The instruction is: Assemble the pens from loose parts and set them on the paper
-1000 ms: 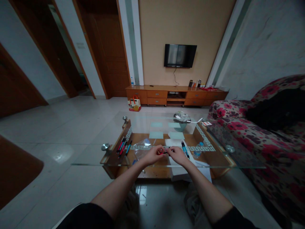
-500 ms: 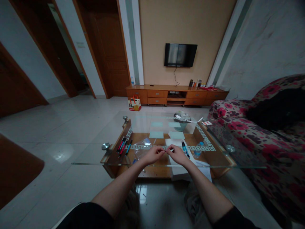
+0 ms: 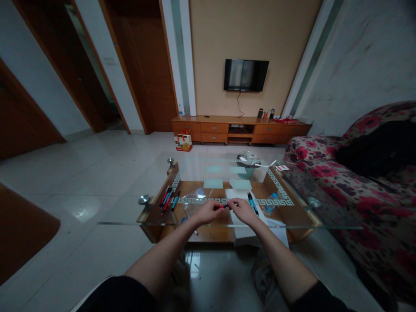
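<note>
Left hand (image 3: 209,212): we are pinching the red end of a pen (image 3: 228,206), frame centre.
Right hand (image 3: 241,210): we are gripping its dark end above the glass counter (image 3: 130,212).

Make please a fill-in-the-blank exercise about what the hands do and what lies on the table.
1. The left hand and right hand together hold one ____.
2. The table has a top of ____.
3. On the far wall hangs a ____.
4. The loose pens lie to the ____ of both hands.

Missing words: pen; glass; television; left

A wall-mounted television (image 3: 246,75) hung above a wooden cabinet (image 3: 240,129). A floral sofa (image 3: 364,182) stood beside the glass table (image 3: 292,216).
</note>
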Tool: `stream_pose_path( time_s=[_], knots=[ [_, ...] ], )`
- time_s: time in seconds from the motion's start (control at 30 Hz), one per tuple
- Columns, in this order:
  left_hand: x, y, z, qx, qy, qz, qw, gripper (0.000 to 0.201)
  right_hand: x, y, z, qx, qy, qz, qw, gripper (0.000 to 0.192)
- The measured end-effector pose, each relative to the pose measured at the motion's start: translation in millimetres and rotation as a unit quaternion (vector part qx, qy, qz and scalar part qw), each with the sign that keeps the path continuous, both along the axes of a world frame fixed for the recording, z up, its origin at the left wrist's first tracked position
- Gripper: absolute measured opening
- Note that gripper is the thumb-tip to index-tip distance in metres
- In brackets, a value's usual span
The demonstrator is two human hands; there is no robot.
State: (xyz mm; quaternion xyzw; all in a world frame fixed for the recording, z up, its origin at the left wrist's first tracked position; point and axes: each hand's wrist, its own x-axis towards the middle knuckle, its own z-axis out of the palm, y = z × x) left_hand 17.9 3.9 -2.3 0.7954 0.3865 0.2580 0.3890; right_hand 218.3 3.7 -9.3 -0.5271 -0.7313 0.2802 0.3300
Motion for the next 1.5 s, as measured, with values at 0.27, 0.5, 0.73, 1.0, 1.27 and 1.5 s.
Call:
stream_pose_path(
  time_s=[0.27,0.5,0.73,1.0,1.27,1.5],
  knots=[
    [-2.2,2.3,-3.3,-0.003,0.002,0.02,1.0,0.03,0.9,-1.4,-1.0,0.027,-0.007,-0.019,0.999,0.024],
    [-3.6,3.3,-4.2,0.005,-0.007,0.003,1.0,0.033,0.2,-2.6,2.2,0.055,-0.037,-0.002,0.998,0.03],
    [-1.7,2.0,-1.9,-0.01,-0.001,0.011,1.0,0.035,-1.0,-1.3,4.0,0.035,0.0,-0.011,0.999,0.038],
    [1.9,-0.8,3.4,-0.076,-0.046,-0.027,0.996,0.032,7.2,10.3,3.7,0.01,0.151,-0.108,0.983,0.043],
    [3.9,-6.6,2.7,-0.127,-0.097,-0.068,0.985,0.028,1.5,9.6,1.0,-0.035,0.227,-0.061,0.971,0.044],
    [4.5,-1.0,-7.1,-0.138,-0.098,-0.03,0.985,0.028,6.5,14.0,-2.1,-0.028,0.175,-0.072,0.982,0.041]
  ],
)
